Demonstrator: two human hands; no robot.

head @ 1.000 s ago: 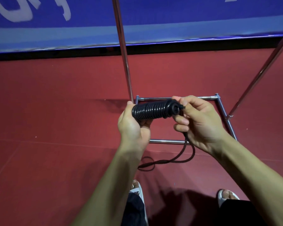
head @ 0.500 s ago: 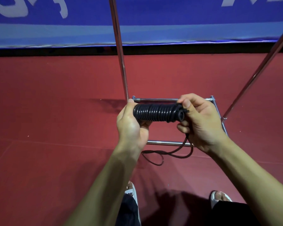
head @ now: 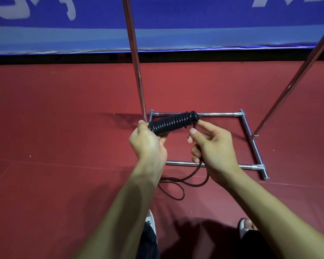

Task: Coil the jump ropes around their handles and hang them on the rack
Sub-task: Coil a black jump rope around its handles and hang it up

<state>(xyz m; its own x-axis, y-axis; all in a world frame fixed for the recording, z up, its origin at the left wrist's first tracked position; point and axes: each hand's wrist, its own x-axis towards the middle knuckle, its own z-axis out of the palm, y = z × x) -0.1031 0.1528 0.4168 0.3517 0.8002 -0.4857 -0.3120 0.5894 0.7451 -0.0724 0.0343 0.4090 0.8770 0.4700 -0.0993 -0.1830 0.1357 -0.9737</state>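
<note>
Though loose-tailed, coiled black jump rope (head: 173, 123).

The left hand (head: 148, 144) and the right hand (head: 215, 146) are bare, and so are both forearms (head: 120, 212) down to the lower edge. Well below the fingers (head: 208, 126) are two dark trouser legs (head: 148, 243). Each foot wears a white slipper: the left slipper (head: 152, 220) is seen edge-on, and the right slipper (head: 242, 228) is open-toed, with toes showing.

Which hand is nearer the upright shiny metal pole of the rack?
Left. The left hand, gripping the coiled black jump rope, is right beside the pole; the right hand is farther right.
</note>
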